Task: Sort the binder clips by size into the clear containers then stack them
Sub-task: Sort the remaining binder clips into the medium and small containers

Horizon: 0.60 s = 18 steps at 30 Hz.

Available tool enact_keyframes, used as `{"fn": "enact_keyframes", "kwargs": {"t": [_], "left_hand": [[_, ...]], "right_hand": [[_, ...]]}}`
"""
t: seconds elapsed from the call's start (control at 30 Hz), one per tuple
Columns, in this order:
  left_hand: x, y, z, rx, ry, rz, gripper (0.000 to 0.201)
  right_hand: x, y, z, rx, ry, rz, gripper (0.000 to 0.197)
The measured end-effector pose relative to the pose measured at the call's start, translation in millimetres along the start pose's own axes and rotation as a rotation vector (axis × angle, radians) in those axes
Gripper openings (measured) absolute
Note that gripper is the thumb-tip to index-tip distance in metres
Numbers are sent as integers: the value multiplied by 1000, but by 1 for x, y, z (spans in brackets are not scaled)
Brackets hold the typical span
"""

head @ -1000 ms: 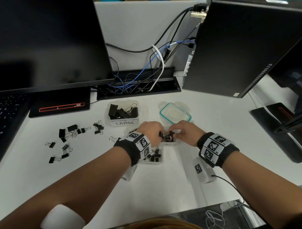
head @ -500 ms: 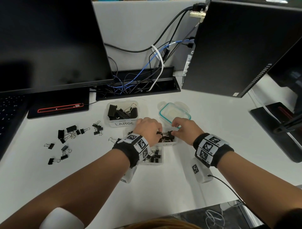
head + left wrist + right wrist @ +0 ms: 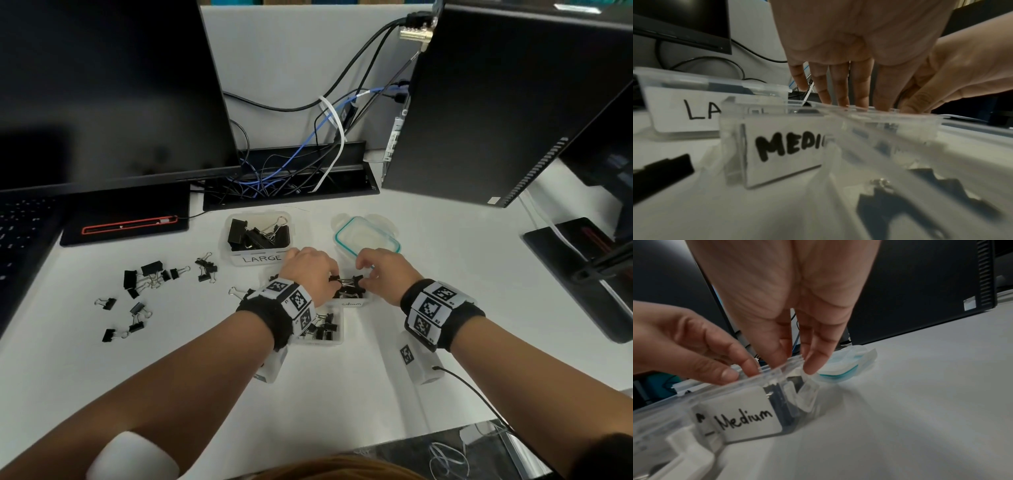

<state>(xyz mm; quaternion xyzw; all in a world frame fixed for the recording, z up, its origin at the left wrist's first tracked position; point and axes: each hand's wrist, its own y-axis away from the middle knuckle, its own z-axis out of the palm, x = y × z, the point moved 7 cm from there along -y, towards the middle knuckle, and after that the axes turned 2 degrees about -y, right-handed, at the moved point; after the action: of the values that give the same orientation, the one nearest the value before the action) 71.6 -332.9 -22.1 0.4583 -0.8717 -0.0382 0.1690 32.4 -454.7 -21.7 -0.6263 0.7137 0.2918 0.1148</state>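
Note:
The clear medium container (image 3: 349,304) holds several black binder clips (image 3: 347,287); its label shows in the left wrist view (image 3: 787,149) and the right wrist view (image 3: 740,417). My left hand (image 3: 310,274) is at its left side, thumb and fingers on the rim (image 3: 729,374). My right hand (image 3: 380,274) is at its right corner, fingertips (image 3: 812,368) straddling the rim beside a latch flap. The large container (image 3: 255,260) with big clips stands behind. The small container (image 3: 334,341) lies under my left wrist. Loose clips (image 3: 147,277) are scattered at the left.
A teal-sealed lid (image 3: 368,236) lies just behind my right hand. Two monitors (image 3: 113,89) and a cable tray (image 3: 287,178) close off the back. A dark stand base (image 3: 582,274) sits at the right, and a keyboard (image 3: 20,233) at the far left.
Both hands were bunched over the clips in the middle of the medium container. They have spread apart to its left and right edges.

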Motion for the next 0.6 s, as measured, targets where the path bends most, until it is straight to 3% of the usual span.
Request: {"fn": "enact_keyframes", "kwargs": {"t": [0.3,0.6], "left_hand": [[-21,29,-6,147,168,-51,25],[-84,71,-25,289,298,-164,22]], "right_hand": [[-20,6,0,112,44,-68,23],[-92,8,22,144,-49,-139,17]]}}
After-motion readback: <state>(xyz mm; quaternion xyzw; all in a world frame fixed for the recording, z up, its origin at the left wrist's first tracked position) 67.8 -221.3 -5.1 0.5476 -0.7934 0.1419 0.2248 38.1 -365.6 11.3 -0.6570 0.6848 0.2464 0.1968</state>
